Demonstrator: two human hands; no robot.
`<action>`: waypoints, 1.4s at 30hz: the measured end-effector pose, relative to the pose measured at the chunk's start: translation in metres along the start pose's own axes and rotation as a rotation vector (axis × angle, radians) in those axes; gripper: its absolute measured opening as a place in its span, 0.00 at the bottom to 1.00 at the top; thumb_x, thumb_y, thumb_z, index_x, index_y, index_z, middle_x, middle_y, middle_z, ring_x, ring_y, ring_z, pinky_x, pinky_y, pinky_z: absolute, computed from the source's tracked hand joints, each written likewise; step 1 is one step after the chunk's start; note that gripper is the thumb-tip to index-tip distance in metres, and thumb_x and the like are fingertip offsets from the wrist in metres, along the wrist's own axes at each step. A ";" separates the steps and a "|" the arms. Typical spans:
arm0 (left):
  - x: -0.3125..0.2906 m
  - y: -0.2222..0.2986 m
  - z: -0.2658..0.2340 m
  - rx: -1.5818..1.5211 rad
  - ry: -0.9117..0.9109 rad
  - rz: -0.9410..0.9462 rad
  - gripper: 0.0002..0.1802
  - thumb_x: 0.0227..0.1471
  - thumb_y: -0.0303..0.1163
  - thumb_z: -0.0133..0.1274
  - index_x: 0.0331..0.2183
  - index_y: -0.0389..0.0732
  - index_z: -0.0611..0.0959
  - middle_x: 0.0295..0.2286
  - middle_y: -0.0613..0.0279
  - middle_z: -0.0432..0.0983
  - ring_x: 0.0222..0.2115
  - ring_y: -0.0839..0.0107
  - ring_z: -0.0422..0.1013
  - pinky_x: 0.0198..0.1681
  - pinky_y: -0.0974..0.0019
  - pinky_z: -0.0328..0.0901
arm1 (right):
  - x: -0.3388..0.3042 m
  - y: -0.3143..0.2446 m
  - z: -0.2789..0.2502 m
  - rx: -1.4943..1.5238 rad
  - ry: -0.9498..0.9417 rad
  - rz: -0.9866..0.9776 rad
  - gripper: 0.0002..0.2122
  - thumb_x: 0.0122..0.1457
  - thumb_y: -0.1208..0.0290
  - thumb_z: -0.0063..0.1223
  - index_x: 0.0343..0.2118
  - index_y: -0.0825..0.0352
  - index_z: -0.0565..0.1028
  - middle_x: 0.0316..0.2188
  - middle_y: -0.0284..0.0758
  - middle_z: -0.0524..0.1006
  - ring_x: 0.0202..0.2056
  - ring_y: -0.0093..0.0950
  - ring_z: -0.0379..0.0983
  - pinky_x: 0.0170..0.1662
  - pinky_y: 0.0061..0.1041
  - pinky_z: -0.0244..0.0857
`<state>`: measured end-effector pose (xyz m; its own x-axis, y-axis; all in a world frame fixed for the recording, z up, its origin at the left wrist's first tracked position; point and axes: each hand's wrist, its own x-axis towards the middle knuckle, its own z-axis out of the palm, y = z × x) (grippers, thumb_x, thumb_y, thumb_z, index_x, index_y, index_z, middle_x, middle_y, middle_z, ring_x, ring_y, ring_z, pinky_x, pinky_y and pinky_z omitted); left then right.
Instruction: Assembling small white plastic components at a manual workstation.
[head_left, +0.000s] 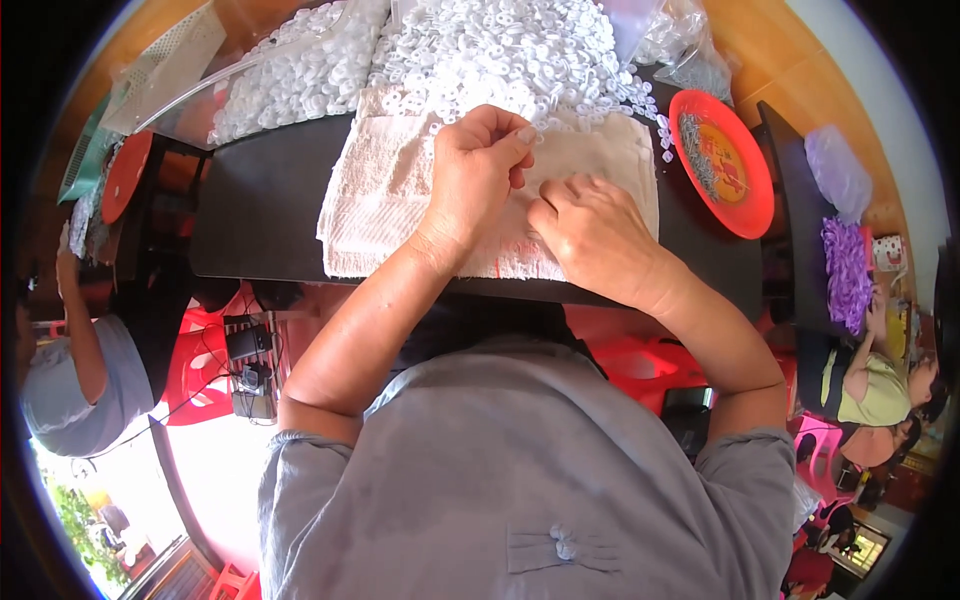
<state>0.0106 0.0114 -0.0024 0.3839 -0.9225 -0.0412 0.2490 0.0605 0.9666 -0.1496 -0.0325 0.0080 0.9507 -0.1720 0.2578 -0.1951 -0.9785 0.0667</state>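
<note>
My left hand (474, 170) is raised over a cream towel (385, 215), its thumb and forefinger pinched together. Whatever sits in that pinch is too small to make out. Lower and to the right, my right hand (596, 232) rests at the towel's near right part with curled fingers. Its fingertips are turned down, so anything in them is hidden. Just beyond the hands lies a big heap of small white plastic rings or clips (490, 50), some spilling onto the towel's far edge. To the right is a red plate (745, 205) with thin grey metal pieces (697, 155) in it.
A clear bin (300, 85) of similar white pieces stands at the far left of the black table (265, 215). Clear plastic bags (690, 55) lie at the back right. People sit at both sides, one near a purple bundle (847, 270). Red stools (640, 365) stand below.
</note>
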 end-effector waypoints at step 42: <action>-0.005 0.002 0.006 0.039 -0.003 0.029 0.07 0.55 0.29 0.55 0.30 0.35 0.79 0.20 0.68 0.72 0.17 0.84 0.63 0.17 0.80 0.55 | 0.028 0.036 0.003 1.343 0.334 0.720 0.09 0.58 0.67 0.54 0.29 0.68 0.76 0.20 0.27 0.73 0.22 0.16 0.68 0.26 0.15 0.56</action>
<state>0.0038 0.0137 0.0017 0.3877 -0.9217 -0.0125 0.2032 0.0722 0.9765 -0.1292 -0.0726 0.0149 0.6245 -0.7785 0.0620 -0.0458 -0.1158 -0.9922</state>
